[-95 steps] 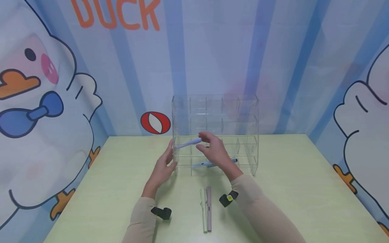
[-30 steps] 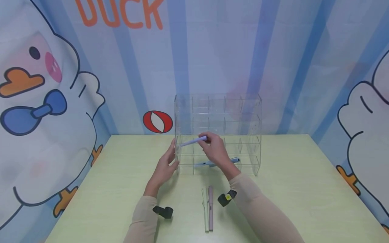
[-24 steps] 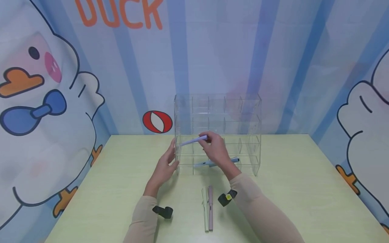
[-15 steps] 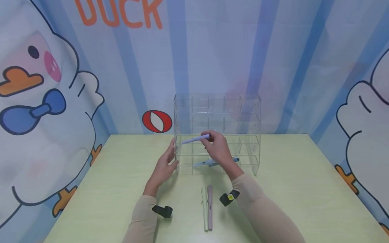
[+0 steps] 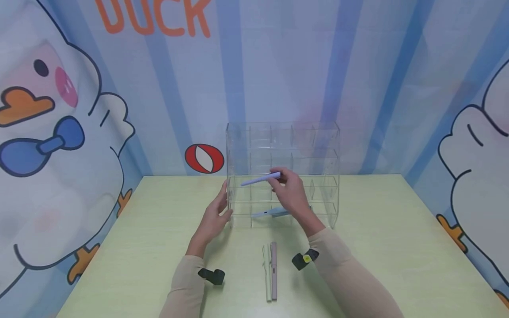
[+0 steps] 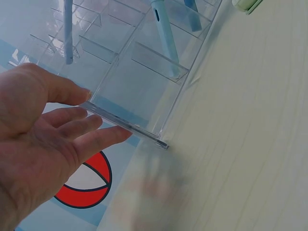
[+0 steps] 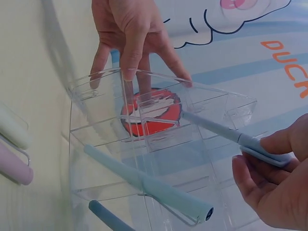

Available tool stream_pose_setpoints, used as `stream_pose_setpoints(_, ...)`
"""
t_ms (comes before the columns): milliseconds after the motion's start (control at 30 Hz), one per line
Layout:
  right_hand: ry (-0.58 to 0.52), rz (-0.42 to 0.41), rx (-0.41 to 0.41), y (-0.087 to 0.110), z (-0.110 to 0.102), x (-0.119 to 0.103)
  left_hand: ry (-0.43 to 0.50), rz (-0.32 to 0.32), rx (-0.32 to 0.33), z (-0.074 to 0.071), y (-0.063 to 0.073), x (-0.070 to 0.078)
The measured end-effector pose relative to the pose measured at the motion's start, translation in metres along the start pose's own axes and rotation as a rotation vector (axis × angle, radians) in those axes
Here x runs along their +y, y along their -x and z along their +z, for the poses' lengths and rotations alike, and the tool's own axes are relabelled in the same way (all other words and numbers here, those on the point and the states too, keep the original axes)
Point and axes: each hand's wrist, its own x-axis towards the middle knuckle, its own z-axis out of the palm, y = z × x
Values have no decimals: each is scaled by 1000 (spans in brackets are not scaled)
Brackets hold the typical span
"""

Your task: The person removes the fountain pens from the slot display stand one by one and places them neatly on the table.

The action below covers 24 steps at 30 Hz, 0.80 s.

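My right hand (image 5: 292,190) pinches a lavender pen (image 5: 258,179) by its clip end, in front of the clear acrylic pen rack (image 5: 338,194). The pen slants, its free end pointing left and slightly down. My left hand (image 5: 212,221) holds the rack's left side panel; in the left wrist view, the thumb (image 6: 70,91) lies on one side of the panel edge and the fingers on the other. Two blue pens lie in the rack's lowest row: a light blue one (image 7: 144,175) and a darker one (image 7: 108,216). My right forearm partly hides them in the head view.
On the table (image 5: 370,247) before the rack lie a pale green pen (image 5: 267,274) and a mauve pen (image 5: 274,271), side by side. Behind the rack hangs a striped duck-print curtain (image 5: 278,66).
My right hand, with loose fingers near the pen at first, has pinched it and drawn it right and slightly up from the rack's left compartment. The left hand stays put.
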Motion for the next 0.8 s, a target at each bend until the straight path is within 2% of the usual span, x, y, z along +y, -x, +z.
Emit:
stream_pose_setpoints(367, -129, -18, 85, 2, -4, 0, -17, -18, -4, 1, 1, 0)
stream_pose_setpoints(467, -141, -12, 95, 3, -6, -2, -20, -33, -15, 0, 5, 14)
stream_pose_setpoints(600, -152, -7, 107, 5, -8, -3, -16, -47, -26, 0, 4, 16)
stream_pose_setpoints(700, -187, -9, 118, 7, -11, -5, -9, -33, -15, 0, 1, 1)
stream_pose_setpoints(800, -244, -10, 125, 9, -14, -7, -5, -12, -7, -1, 1, -1)
